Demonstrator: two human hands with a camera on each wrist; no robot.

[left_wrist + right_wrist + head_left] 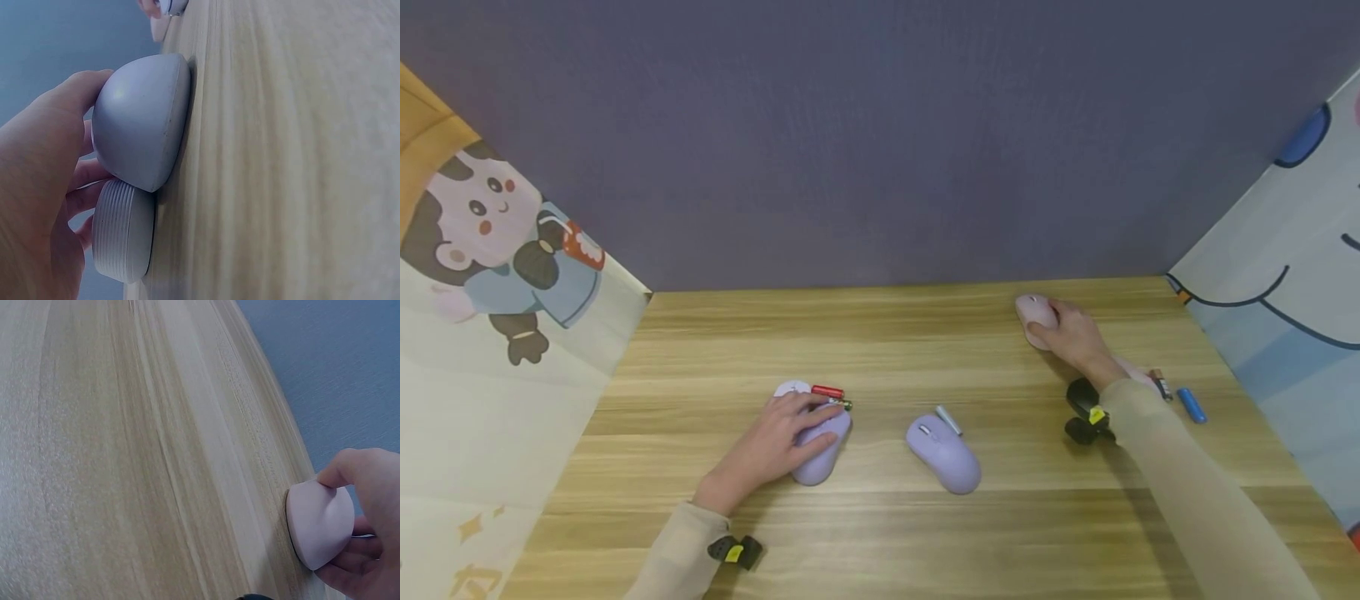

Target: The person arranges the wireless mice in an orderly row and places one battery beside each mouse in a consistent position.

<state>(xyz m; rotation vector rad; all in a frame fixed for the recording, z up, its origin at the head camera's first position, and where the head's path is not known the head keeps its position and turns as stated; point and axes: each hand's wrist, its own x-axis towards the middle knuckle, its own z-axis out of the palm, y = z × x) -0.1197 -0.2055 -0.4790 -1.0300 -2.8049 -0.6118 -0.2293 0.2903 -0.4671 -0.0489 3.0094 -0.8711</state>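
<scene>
A dark wall (pixel 895 150) backs the wood-grain tabletop (pixel 880 342).

The wood-grain tabletop (pixel 880 542) before me carries lavender computer mice (pixel 953 463), a pink mouse (pixel 1033 309) and several loose batteries (pixel 1192 405).

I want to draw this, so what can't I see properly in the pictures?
Head view: whitish mouse, partly covered by the left hand.
Head view: battery below the red one, partly under that hand's fingers.
Head view: pink thing, partly hidden by the right sleeve.
Head view: markings on the dark battery, too small to read.
Right wrist view: right hand, cut off by the right edge.
</scene>
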